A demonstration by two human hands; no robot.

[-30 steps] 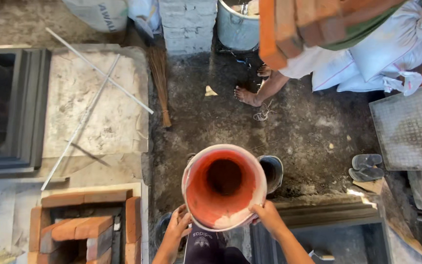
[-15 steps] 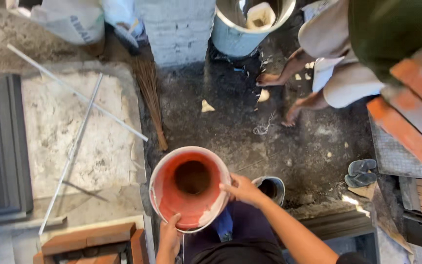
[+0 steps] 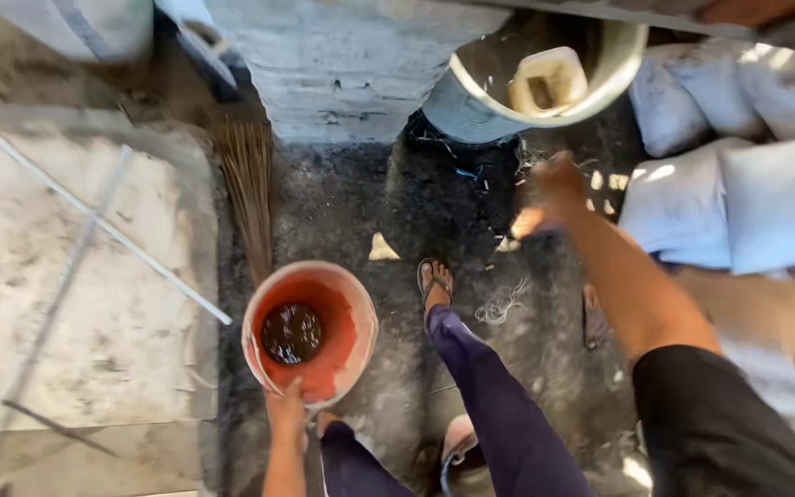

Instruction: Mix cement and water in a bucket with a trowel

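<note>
Orange bucket (image 3: 310, 333): plastic, pale-rimmed, hanging low over the dark dirt ground (image 3: 351, 202), close to the right edge of the concrete slab (image 3: 75, 276); a little dark liquid is pooling at its bottom, so it is being kept level.
Left hand (image 3: 287, 405): closing on the near rim of the orange bucket, fingers gripping the lip from below the frame; a one-handed hold at the rim is letting the bucket hang beside the body, clear of the legs.
Right hand (image 3: 554, 189): reaching out ahead, blurred, holding nothing that shows; whether the fingers are spread or curled I cannot tell. It is nearest to the grey tub (image 3: 545, 92).
Grey tub: standing at the far edge of the ground beside the block pillar (image 3: 342, 64), with a small pale scoop-like container (image 3: 549, 78) sitting inside it.
Legs: dark purple trousers, a sandalled foot (image 3: 434, 281) stepping forward on the ground just right of the bucket.
Broom (image 3: 250, 184): bristles lying along the slab's right edge.
Metal rods (image 3: 94, 221): lying crossed on the slab.
White sacks (image 3: 738, 184): piled at the right edge.
</note>
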